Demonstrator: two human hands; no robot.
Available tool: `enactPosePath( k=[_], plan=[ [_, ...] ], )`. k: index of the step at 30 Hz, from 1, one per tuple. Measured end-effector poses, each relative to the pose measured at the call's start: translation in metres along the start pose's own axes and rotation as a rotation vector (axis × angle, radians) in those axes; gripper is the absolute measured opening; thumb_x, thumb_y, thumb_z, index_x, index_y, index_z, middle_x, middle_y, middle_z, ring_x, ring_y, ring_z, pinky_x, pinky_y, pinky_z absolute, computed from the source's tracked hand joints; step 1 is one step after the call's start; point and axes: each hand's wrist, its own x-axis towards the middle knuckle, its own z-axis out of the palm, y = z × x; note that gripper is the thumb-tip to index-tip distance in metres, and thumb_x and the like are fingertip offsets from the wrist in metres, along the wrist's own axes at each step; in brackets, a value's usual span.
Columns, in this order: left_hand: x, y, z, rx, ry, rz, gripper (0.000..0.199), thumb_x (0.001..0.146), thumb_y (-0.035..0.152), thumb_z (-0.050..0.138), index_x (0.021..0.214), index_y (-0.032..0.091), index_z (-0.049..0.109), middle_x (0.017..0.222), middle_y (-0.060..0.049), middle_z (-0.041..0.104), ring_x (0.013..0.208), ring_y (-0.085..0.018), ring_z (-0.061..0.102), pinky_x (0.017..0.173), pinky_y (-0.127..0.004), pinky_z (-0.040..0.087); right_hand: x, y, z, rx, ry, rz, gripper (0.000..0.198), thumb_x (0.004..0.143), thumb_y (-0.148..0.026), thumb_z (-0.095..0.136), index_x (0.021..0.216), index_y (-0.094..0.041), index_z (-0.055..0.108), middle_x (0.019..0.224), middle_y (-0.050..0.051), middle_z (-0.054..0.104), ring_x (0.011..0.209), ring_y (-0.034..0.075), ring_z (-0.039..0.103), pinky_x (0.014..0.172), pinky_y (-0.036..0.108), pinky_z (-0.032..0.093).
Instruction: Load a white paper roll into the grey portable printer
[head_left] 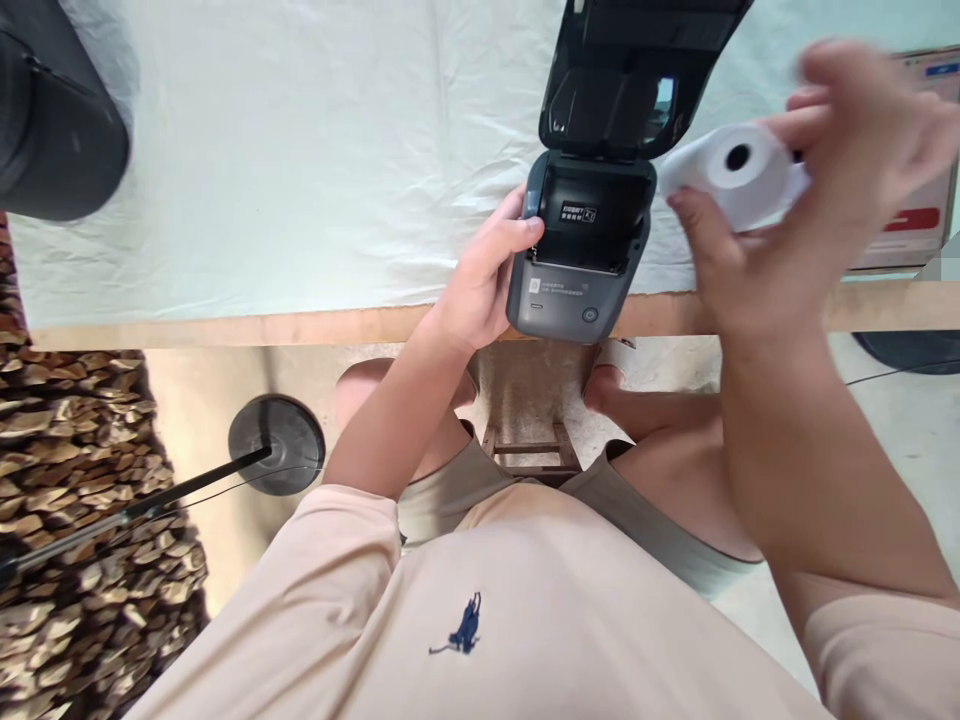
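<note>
My left hand (pixel 487 265) grips a small dark grey label printer (pixel 574 290) from its left side, with the thumb on the rim of the paper bay. The printer's lid (pixel 611 85) stands swung open away from me. Its bay shows a bare black inside with a small printed sticker. Just right of the printer, my right hand (pixel 810 190) is closed on a white paper roll (pixel 750 190), thumb at the near side. A dark core hole faces up at me. The fingers of this hand are partly blurred, and a loose white end points toward the printer.
A pale cloth (pixel 300 150) covers the table, whose wooden edge (pixel 225 328) runs across in front of me. A dark zipped case (pixel 56 120) lies far left. A tablet-like screen (pixel 919 225) is partly behind my right hand. A black stand base (pixel 276 445) sits on the floor.
</note>
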Motion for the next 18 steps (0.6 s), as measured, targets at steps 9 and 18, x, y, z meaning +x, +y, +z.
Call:
enactPosePath(
  k=[9, 18],
  plan=[
    [-0.002, -0.001, 0.002, -0.065, -0.036, 0.042, 0.028, 0.073, 0.021, 0.033, 0.099, 0.018, 0.043, 0.08, 0.0, 0.053, 0.091, -0.008, 0.052, 0.078, -0.02, 0.044, 0.001, -0.035, -0.009, 0.496, 0.118, 0.025, 0.044, 0.072, -0.038, 0.034, 0.11, -0.016, 0.033, 0.11, 0.001, 0.034, 0.108, -0.001, 0.04, 0.095, 0.014, 0.04],
    [-0.003, -0.004, 0.004, 0.022, -0.002, 0.076, 0.031, 0.073, 0.018, 0.038, 0.104, 0.021, 0.037, 0.085, 0.002, 0.049, 0.084, -0.007, 0.053, 0.065, -0.013, 0.043, -0.008, -0.053, 0.009, -0.099, -0.201, -0.135, 0.033, 0.072, -0.036, 0.034, 0.102, -0.022, 0.038, 0.096, -0.006, 0.046, 0.089, -0.007, 0.043, 0.089, 0.015, 0.034]
  ],
)
